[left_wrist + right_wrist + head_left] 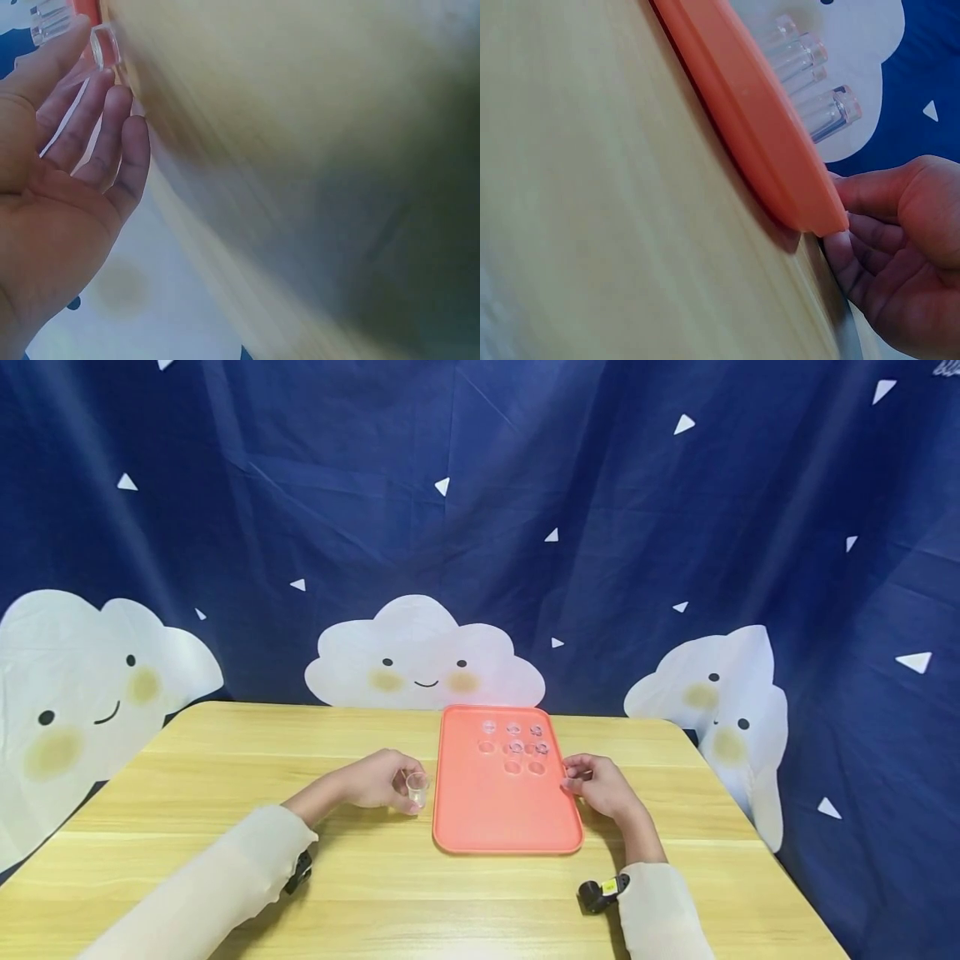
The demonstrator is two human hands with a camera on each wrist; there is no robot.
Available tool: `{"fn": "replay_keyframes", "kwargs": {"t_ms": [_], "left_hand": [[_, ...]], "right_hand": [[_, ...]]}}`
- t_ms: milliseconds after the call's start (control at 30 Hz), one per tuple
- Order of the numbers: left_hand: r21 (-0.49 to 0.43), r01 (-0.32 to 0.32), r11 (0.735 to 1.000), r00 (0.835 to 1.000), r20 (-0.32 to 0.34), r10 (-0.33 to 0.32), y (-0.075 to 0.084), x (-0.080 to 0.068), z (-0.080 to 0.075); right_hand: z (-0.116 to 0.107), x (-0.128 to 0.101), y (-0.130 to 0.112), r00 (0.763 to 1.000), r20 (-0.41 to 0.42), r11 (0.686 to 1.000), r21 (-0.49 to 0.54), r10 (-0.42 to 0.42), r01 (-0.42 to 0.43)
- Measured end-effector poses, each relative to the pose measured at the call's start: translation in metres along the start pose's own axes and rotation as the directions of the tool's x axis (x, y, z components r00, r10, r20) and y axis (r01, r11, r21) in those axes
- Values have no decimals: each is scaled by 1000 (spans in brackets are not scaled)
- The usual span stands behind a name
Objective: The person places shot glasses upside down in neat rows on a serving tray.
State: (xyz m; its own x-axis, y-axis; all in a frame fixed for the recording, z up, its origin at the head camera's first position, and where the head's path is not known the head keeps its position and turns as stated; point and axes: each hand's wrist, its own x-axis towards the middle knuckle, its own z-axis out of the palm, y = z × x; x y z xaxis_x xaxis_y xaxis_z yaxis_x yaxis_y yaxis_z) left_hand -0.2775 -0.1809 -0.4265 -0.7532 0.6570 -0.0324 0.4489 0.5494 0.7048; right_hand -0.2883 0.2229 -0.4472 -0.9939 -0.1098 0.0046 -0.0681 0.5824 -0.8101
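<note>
My left hand [397, 787] rests on the wooden table [225, 777] just left of an orange tray [495, 818] and pinches a small clear cup [417, 789] between thumb and fingers. The left wrist view shows that cup [105, 45] at the tips of the left hand [82, 112]. Several more clear cups [513, 747] stand at the tray's far end. My right hand [579, 782] is at the tray's right edge with curled fingers. In the right wrist view the right hand [885, 240] grips the tray's rim [810, 210], and the clear cups [810, 67] stand beyond it.
A blue curtain with white clouds [423, 652] hangs close behind the table. The table's right edge [750, 827] is near my right arm. A small black camera [600, 893] sits on the right wrist and another [298, 872] on the left.
</note>
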Motion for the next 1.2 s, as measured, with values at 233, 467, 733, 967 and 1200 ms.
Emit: {"fn": "replay_keyframes", "kwargs": {"t_ms": [233,467,733,967,1200], "left_hand": [[-10,-7,1000,1000,-23,7,1,1,-8],[26,-60,998,996,-61,62,7,7,-20],[32,-58,998,991,-123,62,13,17,-30],[11,-11,1000,985,-174,13,16,28,-34],[69,29,997,976,-217,-14,19,42,-35]], "right_hand": [[1,2,1,1000,1,1000,2,1,-1],[1,2,2,1000,3,1000,3,0,0],[1,1,1,1000,-2,1000,8,1,-1],[1,2,2,1000,-3,1000,3,6,-6],[-1,1,3,999,-5,999,-22,-40,40]]}}
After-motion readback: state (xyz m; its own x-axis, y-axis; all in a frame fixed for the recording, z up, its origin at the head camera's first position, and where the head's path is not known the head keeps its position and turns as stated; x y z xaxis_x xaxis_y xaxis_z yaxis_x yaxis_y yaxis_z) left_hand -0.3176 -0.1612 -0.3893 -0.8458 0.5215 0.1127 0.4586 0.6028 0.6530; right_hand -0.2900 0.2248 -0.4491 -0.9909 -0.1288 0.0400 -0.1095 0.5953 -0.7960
